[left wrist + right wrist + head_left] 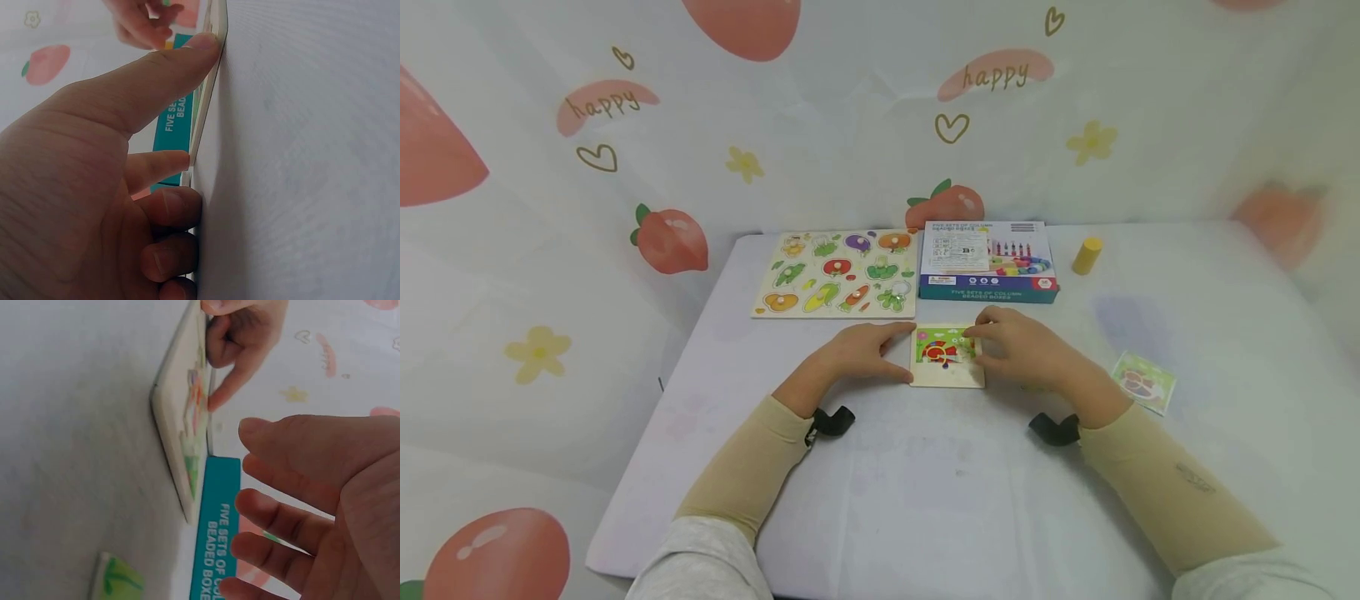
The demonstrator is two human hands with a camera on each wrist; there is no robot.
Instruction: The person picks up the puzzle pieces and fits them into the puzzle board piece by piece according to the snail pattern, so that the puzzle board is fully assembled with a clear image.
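Observation:
A small square wooden puzzle board point(949, 377) with a red, blue and green picture lies on the table. My left hand point(867, 350) grips its left side, with the thumb at the near corner and the index finger at the far corner. In the left wrist view the thumb point(181, 53) presses on the board's edge while the other fingers curl beside it. My right hand point(1018, 346) is over the board's right side, its fingers loosely spread and holding nothing in the right wrist view. A green-patterned piece point(120, 579) lies below that hand, mostly hidden from the head view.
A larger vegetable puzzle board point(808, 283) lies behind to the left. Beside it is a beaded-toy box point(988, 293). A yellow cylinder point(1087, 256) stands at the back right, and a small picture card point(1144, 383) lies near my right wrist. Patterned cloth point(850, 125) hangs behind the table.

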